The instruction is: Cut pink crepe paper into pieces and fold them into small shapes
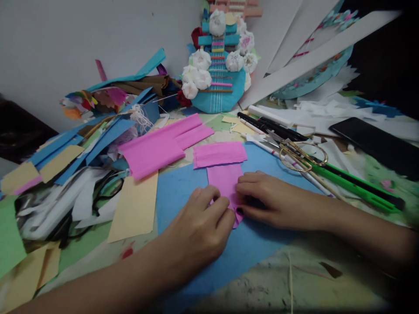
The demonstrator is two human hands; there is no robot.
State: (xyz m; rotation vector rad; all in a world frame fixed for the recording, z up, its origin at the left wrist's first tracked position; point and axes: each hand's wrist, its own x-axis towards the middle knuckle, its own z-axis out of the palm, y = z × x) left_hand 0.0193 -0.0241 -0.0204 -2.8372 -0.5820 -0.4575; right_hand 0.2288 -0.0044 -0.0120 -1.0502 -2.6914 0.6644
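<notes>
Lying on a blue sheet, a pink strip points away from the person, its long axis angling slightly left toward the far end, where a pink band crosses it. The left hand curls loosely over the near part, thumb hidden; the right hand bends in at the right edge, thumb and fingers partly apart. Whether either hand grips the paper, I cannot tell. Around them, the paint-marked surface carries larger pink paper, scissors and a green cutter; behind, a blue guitar-shaped craft stands near the pale wall.
</notes>
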